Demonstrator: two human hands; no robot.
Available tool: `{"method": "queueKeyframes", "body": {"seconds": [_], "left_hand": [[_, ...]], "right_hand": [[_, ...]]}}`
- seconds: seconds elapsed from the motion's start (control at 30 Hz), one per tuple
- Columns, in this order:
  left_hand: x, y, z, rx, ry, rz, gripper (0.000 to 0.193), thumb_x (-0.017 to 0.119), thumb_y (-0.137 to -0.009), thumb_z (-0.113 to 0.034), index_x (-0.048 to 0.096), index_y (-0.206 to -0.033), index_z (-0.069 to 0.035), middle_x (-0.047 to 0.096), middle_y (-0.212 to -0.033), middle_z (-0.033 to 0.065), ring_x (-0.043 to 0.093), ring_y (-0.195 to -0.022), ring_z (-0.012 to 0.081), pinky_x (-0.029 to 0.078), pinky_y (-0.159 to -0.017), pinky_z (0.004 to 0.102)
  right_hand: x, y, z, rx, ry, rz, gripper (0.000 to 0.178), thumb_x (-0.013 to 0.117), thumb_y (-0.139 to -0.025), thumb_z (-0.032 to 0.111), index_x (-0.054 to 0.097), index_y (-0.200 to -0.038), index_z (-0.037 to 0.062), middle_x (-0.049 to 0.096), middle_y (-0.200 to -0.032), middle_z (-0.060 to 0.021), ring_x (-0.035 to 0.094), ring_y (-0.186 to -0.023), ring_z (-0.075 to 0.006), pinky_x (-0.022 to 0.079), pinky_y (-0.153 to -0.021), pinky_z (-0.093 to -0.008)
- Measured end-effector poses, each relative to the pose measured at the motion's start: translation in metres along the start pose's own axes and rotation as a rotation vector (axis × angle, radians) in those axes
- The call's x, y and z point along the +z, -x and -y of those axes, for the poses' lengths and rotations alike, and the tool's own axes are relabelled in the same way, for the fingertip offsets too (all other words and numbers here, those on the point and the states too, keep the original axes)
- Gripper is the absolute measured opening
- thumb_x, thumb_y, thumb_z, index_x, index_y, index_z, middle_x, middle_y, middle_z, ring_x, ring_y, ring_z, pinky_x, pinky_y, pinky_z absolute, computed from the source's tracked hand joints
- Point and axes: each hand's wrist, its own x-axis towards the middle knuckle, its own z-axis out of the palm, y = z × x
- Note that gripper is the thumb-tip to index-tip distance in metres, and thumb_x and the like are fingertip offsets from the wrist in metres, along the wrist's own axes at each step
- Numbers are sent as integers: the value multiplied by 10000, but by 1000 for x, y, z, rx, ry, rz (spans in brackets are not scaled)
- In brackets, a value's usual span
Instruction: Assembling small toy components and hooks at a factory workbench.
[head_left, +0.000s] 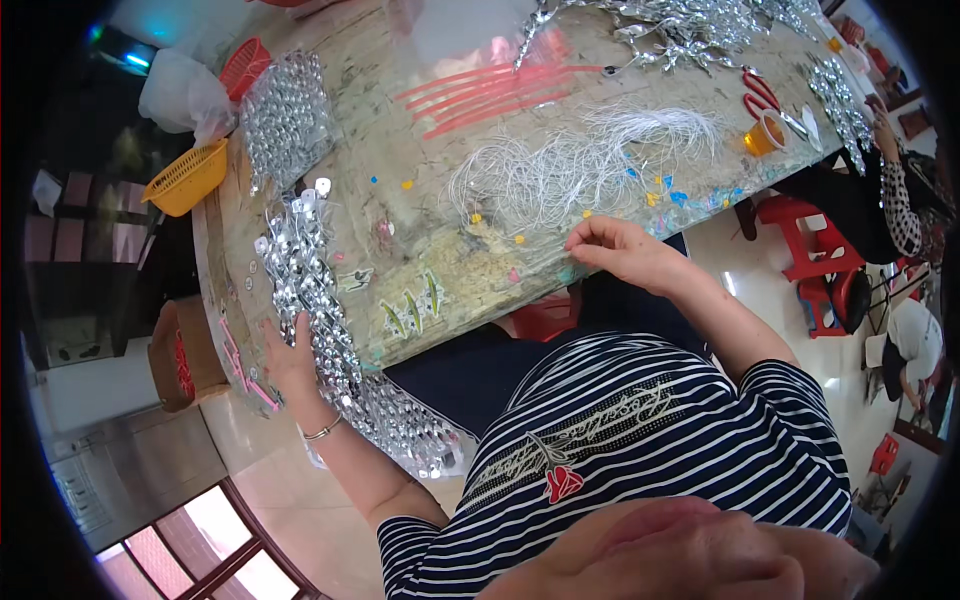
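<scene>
Shiny silver twisted strands with white tabs at their far end (pixel 300 260) lie along the left of the table and hang over its front edge. My left hand (pixel 290 365) rests against their left side, thumb and forefinger spread apart. At the table's front edge my right hand (pixel 625 252) is closed, thumb and fingertips together. Whatever is between those fingertips, if anything, is too small to make out. Just beyond it spreads a loose tangle of thin white strings (pixel 560 170). Small yellow pieces (pixel 520 239) and blue pieces (pixel 678 198) are scattered nearby.
Red strips (pixel 480 95) lie at mid-table, with more silver strands (pixel 690 30) behind. Red-handled scissors (pixel 762 92) and a cup of amber liquid (pixel 766 133) stand to the right. A yellow basket (pixel 188 178) and a bagged silver bundle (pixel 290 120) are at far left. Another person sits right.
</scene>
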Motion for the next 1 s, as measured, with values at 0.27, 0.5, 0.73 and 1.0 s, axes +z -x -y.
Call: {"method": "queueKeyframes", "body": {"seconds": [0.27, 0.5, 0.73, 1.0], "left_hand": [[1, 9, -12, 14, -1, -107, 764, 516, -858, -525, 360, -1361, 29, 413, -1366, 239, 384, -1273, 373, 292, -1054, 412], [-9, 53, -36, 235, 181, -474, 454, 579, -896, -251, 502, -1214, 64, 542, -1203, 240, 513, -1110, 365, 383, -953, 402], [10, 125, -58, 229, 403, -584, 267, 586, -875, -49, 588, -1121, 54, 620, -1035, 150, 587, -944, 227, 469, -818, 317], [22, 148, -84, 339, 447, -443, 198, 580, -861, 7, 628, -1050, 40, 634, -1017, 132, 602, -885, 202, 484, -773, 289]], "right_hand": [[-43, -65, 43, -232, 469, -154, 268, 561, -916, 219, 567, -1076, 5, 588, -927, -17, 539, -832, -79, 459, -752, -247], [-107, -213, 72, -527, 688, -565, 446, 607, -878, 343, 557, -1071, -56, 613, -883, -132, 614, -733, -164, 513, -618, -305], [-121, -257, 100, -165, 808, -522, 470, 595, -835, 428, 631, -885, -38, 603, -592, -107, 582, -518, -183, 487, -493, -353], [-125, -214, 87, -255, 344, -330, 219, 547, -840, 261, 567, -799, 46, 492, -607, -5, 472, -551, -102, 392, -480, -252]]}}
